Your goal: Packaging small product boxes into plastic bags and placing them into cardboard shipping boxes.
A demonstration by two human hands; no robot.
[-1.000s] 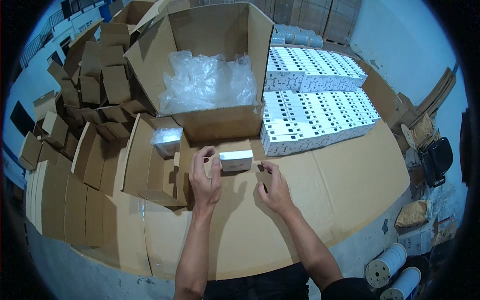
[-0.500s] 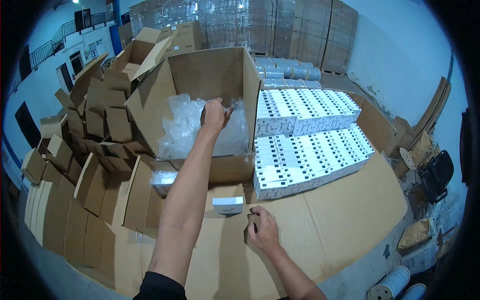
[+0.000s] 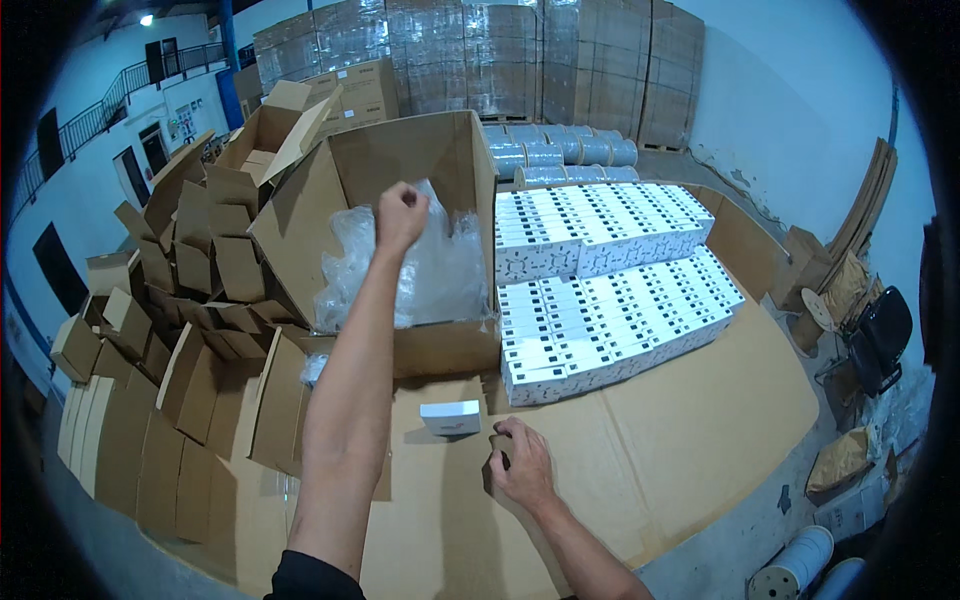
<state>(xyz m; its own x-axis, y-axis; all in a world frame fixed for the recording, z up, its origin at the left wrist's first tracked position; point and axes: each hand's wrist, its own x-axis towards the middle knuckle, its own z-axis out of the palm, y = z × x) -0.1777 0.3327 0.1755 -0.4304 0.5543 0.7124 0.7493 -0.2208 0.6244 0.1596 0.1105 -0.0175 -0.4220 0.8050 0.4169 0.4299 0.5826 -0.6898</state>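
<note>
My left hand reaches into a large open cardboard box, its fingers pinched on a clear plastic bag. The bag rises beside the hand from a loose pile of clear plastic bags in the same box. My right hand rests low over the cardboard-covered table, thumb and forefinger apart with nothing between them. Just left of it stands a small white box, touching neither hand.
Stacked rows of white boxes fill the table's right side. Open cardboard cartons crowd the left, with a plastic-wrapped item partly behind my forearm. Wrapped spools and pallets of cartons stand behind.
My left hand has moved slightly left and up, drawing a plastic bag upward from the pile. The right hand stays about where it was; the view has shifted a little.
</note>
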